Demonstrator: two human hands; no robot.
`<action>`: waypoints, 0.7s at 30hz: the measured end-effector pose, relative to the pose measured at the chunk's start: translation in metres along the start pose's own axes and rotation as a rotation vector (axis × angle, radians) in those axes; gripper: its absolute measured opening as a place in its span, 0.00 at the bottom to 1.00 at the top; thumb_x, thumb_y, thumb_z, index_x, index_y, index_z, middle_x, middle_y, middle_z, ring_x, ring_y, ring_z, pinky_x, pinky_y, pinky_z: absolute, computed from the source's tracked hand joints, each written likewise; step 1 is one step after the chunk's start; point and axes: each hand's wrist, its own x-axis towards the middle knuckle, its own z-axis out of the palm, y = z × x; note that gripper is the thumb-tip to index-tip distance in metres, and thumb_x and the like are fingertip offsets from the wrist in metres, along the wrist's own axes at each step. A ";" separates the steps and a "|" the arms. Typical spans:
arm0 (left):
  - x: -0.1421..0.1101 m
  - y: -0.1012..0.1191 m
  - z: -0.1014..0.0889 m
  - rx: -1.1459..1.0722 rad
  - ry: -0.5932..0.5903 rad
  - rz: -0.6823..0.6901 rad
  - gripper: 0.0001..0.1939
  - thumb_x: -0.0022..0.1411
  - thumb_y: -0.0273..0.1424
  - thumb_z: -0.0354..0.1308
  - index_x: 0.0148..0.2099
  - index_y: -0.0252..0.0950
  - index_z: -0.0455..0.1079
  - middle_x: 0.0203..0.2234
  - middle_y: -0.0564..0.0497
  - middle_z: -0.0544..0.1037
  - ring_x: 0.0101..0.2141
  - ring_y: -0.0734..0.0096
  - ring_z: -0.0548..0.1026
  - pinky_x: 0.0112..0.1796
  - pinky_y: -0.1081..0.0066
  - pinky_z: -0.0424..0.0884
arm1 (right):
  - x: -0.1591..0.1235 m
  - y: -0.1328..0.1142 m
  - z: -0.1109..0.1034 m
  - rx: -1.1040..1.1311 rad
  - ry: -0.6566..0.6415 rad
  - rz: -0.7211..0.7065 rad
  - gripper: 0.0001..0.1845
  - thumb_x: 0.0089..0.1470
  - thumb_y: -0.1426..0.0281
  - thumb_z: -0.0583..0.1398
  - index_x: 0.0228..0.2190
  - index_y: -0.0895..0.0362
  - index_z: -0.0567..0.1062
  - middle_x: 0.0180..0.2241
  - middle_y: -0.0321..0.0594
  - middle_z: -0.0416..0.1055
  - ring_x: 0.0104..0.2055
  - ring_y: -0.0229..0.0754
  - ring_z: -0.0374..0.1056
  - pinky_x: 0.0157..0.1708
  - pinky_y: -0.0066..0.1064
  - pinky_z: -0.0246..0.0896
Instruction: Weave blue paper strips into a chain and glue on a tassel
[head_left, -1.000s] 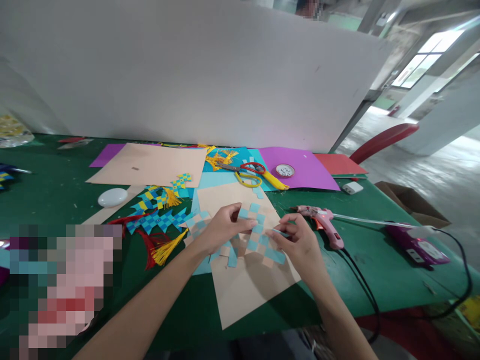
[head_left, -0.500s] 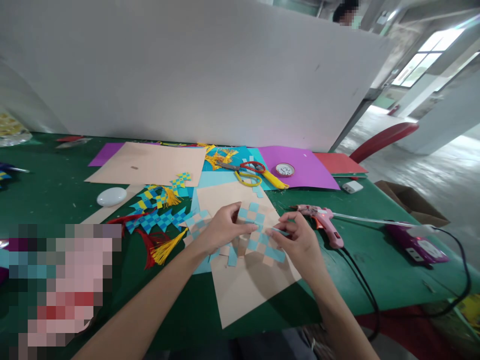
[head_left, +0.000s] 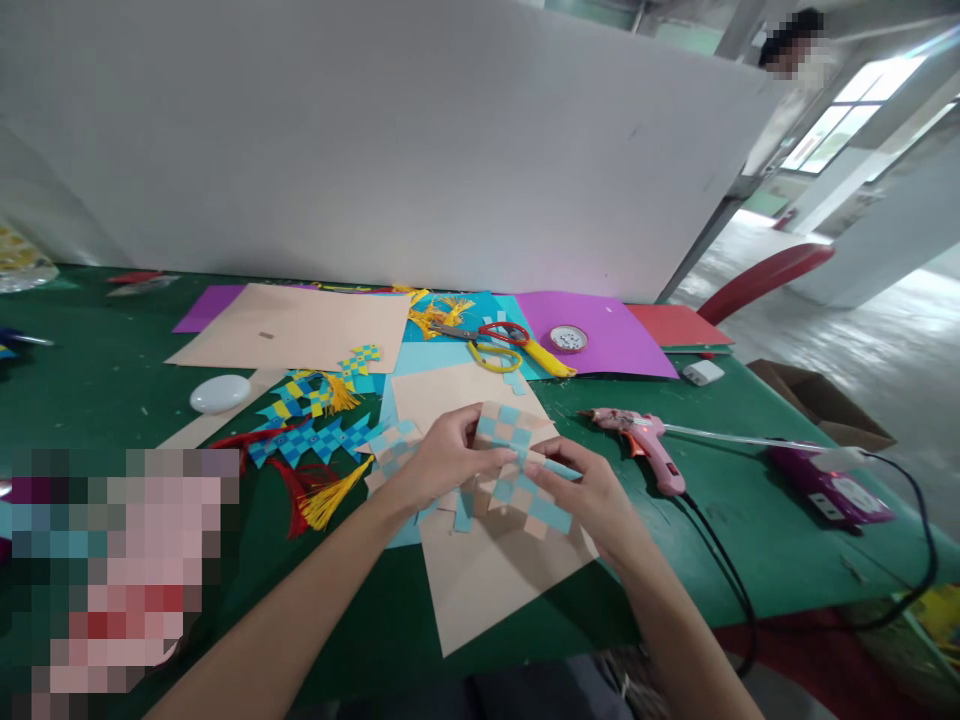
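Over the middle of the beige sheet (head_left: 472, 600), the left hand (head_left: 448, 455) and right hand (head_left: 581, 490) are both pinching a blue-and-beige woven paper piece (head_left: 517, 492). Thumbs (head_left: 495, 460) cover its centre, so can't really tell how the strips cross there. At the sheet's left edge, a second checkered piece (head_left: 394, 445) is partly blocked by the left hand. Scissors (head_left: 475, 337) lie past its far edge.

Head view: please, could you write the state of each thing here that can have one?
Left hand: closed on the woven paper piece.
Right hand: closed on the same piece.
Woven paper piece: held, some strip ends sticking out.
Scissors: lying down, handles spread apart.
Glue gun: on its side, clear stick in its back.
Round container: open or clear-lidded, cannot tell.
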 end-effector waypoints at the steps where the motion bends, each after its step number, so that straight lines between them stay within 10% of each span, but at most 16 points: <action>1: 0.000 -0.001 0.000 0.013 -0.003 0.000 0.18 0.53 0.36 0.64 0.44 0.34 0.69 0.35 0.48 0.77 0.33 0.67 0.75 0.32 0.72 0.71 | 0.000 0.001 0.000 0.004 0.017 0.002 0.13 0.49 0.59 0.62 0.29 0.57 0.73 0.29 0.37 0.70 0.32 0.38 0.65 0.28 0.26 0.59; 21: -0.006 0.009 -0.001 0.128 -0.081 -0.026 0.15 0.51 0.35 0.62 0.40 0.33 0.70 0.29 0.50 0.75 0.28 0.69 0.72 0.29 0.73 0.67 | 0.001 0.009 0.004 0.011 0.001 -0.019 0.13 0.48 0.59 0.62 0.25 0.57 0.72 0.27 0.36 0.67 0.23 0.33 0.59 0.20 0.25 0.54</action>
